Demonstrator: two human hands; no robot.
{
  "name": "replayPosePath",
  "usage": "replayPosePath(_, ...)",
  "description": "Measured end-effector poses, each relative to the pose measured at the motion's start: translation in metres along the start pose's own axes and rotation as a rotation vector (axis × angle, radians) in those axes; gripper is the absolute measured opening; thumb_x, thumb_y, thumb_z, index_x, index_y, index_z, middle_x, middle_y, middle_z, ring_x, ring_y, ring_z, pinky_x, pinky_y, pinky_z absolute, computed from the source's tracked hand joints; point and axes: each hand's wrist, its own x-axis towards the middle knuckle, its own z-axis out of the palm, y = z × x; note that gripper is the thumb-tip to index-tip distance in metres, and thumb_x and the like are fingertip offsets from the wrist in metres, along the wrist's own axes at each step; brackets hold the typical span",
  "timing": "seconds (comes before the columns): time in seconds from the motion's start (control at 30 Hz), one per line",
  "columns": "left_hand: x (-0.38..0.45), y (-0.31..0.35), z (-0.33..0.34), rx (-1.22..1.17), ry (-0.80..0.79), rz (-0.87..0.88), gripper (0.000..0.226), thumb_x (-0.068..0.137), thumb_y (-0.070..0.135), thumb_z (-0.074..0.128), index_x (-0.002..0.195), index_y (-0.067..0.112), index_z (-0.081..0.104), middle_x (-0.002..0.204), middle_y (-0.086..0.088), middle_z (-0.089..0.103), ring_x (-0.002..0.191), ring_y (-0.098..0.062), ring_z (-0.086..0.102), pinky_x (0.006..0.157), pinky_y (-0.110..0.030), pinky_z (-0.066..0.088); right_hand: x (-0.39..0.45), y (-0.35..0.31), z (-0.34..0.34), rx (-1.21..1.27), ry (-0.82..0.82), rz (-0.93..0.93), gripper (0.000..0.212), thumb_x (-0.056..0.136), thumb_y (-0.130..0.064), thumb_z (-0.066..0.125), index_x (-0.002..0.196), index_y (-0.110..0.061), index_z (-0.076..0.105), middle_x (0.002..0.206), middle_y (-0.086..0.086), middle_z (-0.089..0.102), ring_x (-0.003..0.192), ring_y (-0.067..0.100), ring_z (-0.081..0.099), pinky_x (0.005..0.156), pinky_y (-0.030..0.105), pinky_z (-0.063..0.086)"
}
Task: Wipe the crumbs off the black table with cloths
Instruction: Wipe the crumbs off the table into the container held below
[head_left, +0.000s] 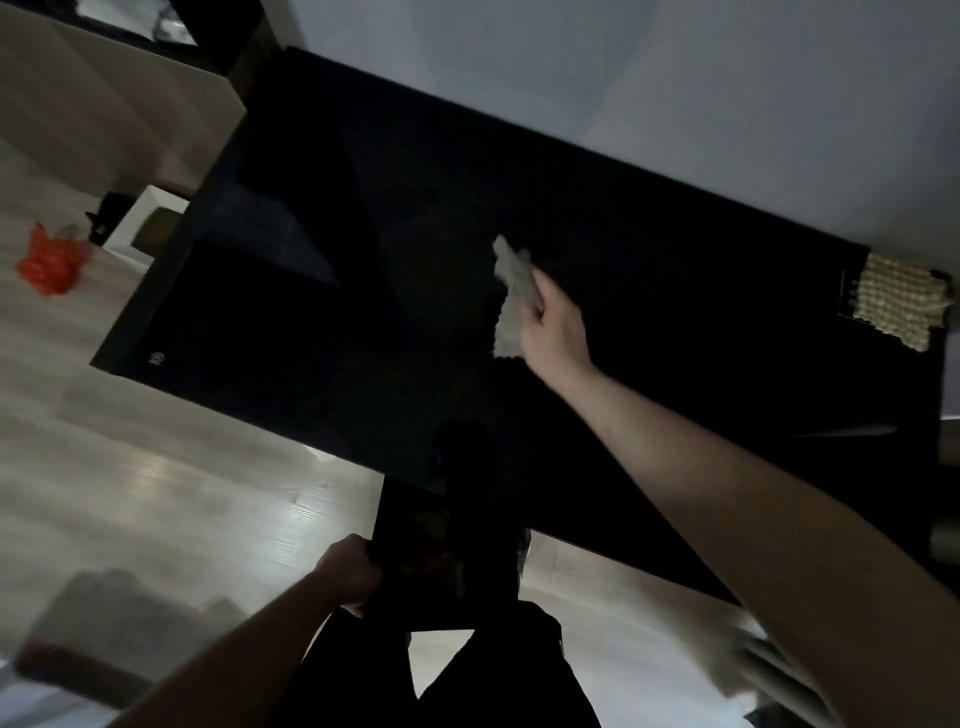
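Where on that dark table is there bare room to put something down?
Most of the black table looks bare: the wide stretch from its left edge up to the pale cloth under the right hand, and the strip between that hand and the woven cloth at the far right corner. That corner is the only crowded spot.

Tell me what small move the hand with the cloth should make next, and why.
Probably sweep the pale cloth toward the near table edge. The right hand presses it mid-table, and the left hand holds a dark tray just below that edge, seemingly to catch crumbs, though none are visible.
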Motion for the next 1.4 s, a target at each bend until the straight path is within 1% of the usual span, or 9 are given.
replayPosePath(0.07, 0.005, -0.011, -0.012, -0.012, 0.008, 0.001, 0.05, 0.066, 0.027, 0.051, 0.105, 0.01, 0.078, 0.099, -0.013, 0.079, 0.095, -0.029, 0.077, 0.085, -0.039, 0.065, 0.04, -0.005, 0.018, -0.095, 0.006, -0.032, 0.05, 0.11, -0.024, 0.044, 0.16, -0.026, 0.038, 0.163, -0.005, 0.043, 0.142, 0.002, 0.041, 0.113, 0.019, 0.035)
replayPosePath(0.23, 0.023, -0.039, -0.035, -0.064, 0.001, -0.027, 0.038, 0.072, 0.018, 0.055, 0.103, 0.008, 0.076, 0.093, -0.013, 0.079, 0.085, -0.03, 0.079, 0.077, -0.041, 0.067, 0.09, 0.015, 0.079, -0.568, -0.126, 0.006, 0.055, 0.108, -0.032, 0.039, 0.162, -0.035, 0.029, 0.17, -0.005, 0.027, 0.159, 0.025, 0.02, 0.127, 0.058, 0.02)
replayPosePath(0.33, 0.027, -0.049, -0.044, -0.076, 0.017, -0.047, 0.029, 0.079, 0.013, 0.058, 0.102, 0.01, 0.076, 0.092, -0.011, 0.079, 0.083, -0.027, 0.078, 0.071, -0.034, 0.065, 0.059, 0.025, 0.108, -0.674, -0.149, -0.129, 0.058, 0.107, -0.025, 0.043, 0.163, -0.029, 0.03, 0.172, -0.006, 0.025, 0.161, 0.024, 0.014, 0.13, 0.056, 0.008)
replayPosePath(0.57, 0.028, -0.054, -0.055, -0.001, 0.017, -0.039, 0.032, 0.079, 0.02, 0.06, 0.106, 0.013, 0.077, 0.101, -0.011, 0.079, 0.1, -0.028, 0.075, 0.085, -0.034, 0.062, -0.108, 0.057, 0.135, -0.453, -0.273, -0.417, 0.058, 0.091, -0.011, 0.058, 0.148, -0.023, 0.058, 0.155, -0.007, 0.054, 0.153, 0.018, 0.038, 0.126, 0.045, 0.023)
replayPosePath(0.77, 0.015, -0.032, -0.046, 0.04, 0.031, -0.02, 0.026, 0.084, 0.021, 0.063, 0.105, 0.015, 0.077, 0.101, -0.009, 0.079, 0.101, -0.027, 0.075, 0.08, -0.029, 0.057, -0.232, 0.072, 0.128, -0.096, -0.538, -0.032, 0.05, 0.095, -0.018, 0.047, 0.134, -0.043, 0.063, 0.136, -0.014, 0.068, 0.125, 0.006, 0.064, 0.107, 0.031, 0.05)
replayPosePath(0.97, 0.01, -0.011, -0.021, 0.044, 0.018, -0.012, 0.029, 0.078, 0.019, 0.059, 0.098, 0.014, 0.079, 0.092, -0.006, 0.08, 0.091, -0.024, 0.077, 0.078, -0.031, 0.061, -0.25, 0.081, 0.051, 0.074, -0.137, 0.207, 0.058, 0.094, -0.001, 0.057, 0.128, -0.047, 0.065, 0.122, -0.031, 0.071, 0.111, -0.007, 0.067, 0.097, 0.029, 0.056)
replayPosePath(1.1, 0.005, 0.011, 0.002, 0.04, 0.017, 0.007, 0.027, 0.079, 0.013, 0.058, 0.098, 0.01, 0.077, 0.093, -0.011, 0.079, 0.09, -0.027, 0.076, 0.08, -0.035, 0.062, -0.209, 0.088, -0.045, 0.219, 0.223, 0.329, 0.057, 0.098, 0.008, 0.053, 0.113, -0.046, 0.063, 0.078, -0.025, 0.072, 0.065, -0.007, 0.061, 0.063, 0.022, 0.053)
replayPosePath(1.27, 0.003, 0.033, 0.029, 0.001, 0.023, 0.0, 0.022, 0.086, 0.008, 0.061, 0.1, 0.003, 0.077, 0.093, -0.013, 0.079, 0.083, -0.025, 0.077, 0.063, -0.028, 0.058, -0.151, 0.124, -0.173, 0.087, 0.48, 0.169, 0.049, 0.103, -0.002, 0.05, 0.146, -0.023, 0.057, 0.133, -0.004, 0.069, 0.122, 0.007, 0.064, 0.101, 0.007, 0.044)
replayPosePath(1.4, -0.005, 0.047, 0.048, 0.0, 0.026, -0.013, 0.015, 0.09, 0.003, 0.057, 0.088, 0.005, 0.071, 0.086, -0.011, 0.075, 0.08, -0.024, 0.074, 0.051, -0.019, 0.05, -0.092, 0.209, -0.237, -0.164, 0.381, 0.183, 0.054, 0.103, -0.024, 0.038, 0.155, -0.033, 0.043, 0.154, -0.006, 0.053, 0.14, 0.014, 0.052, 0.12, 0.042, 0.041)
